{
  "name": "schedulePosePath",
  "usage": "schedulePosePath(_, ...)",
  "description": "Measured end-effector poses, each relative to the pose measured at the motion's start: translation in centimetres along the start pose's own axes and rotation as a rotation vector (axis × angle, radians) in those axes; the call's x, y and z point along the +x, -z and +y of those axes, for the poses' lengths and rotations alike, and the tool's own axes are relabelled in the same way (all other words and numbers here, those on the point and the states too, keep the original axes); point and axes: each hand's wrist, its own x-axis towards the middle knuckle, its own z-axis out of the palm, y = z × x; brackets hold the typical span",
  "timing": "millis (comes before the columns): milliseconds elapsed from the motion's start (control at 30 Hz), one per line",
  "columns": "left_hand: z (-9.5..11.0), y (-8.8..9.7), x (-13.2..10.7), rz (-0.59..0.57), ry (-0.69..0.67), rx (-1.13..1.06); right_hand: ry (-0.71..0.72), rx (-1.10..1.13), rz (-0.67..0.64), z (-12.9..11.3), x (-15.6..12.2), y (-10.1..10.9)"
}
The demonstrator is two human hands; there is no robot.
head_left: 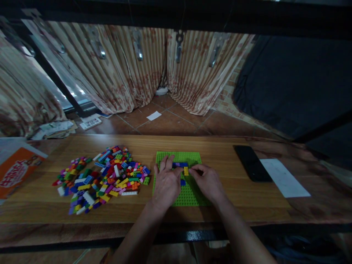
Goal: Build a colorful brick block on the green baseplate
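Note:
A green studded baseplate (189, 157) lies on the wooden table (220, 205) in front of me. A row of blue bricks (180, 165) and a yellow brick (186, 171) sit on it. My left hand (166, 183) rests flat on the plate's left part, fingers stretched out toward the blue bricks. My right hand (207, 181) is curled, its fingertips pinched at the yellow brick. Another blue brick (183, 182) shows between my hands.
A heap of loose coloured bricks (104, 176) spreads left of the plate. A black phone (251, 163) and a white sheet (284, 178) lie at the right. An orange box (16, 170) sits at the far left. Striped curtains hang behind the table.

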Motion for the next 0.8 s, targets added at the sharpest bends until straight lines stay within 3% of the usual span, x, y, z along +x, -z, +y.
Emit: schedulePosePath(800,-0.24,-0.37,-0.20,-0.030,-0.026,-0.001,-0.069,-0.139,0.073,-0.55,0.32,-0.99)
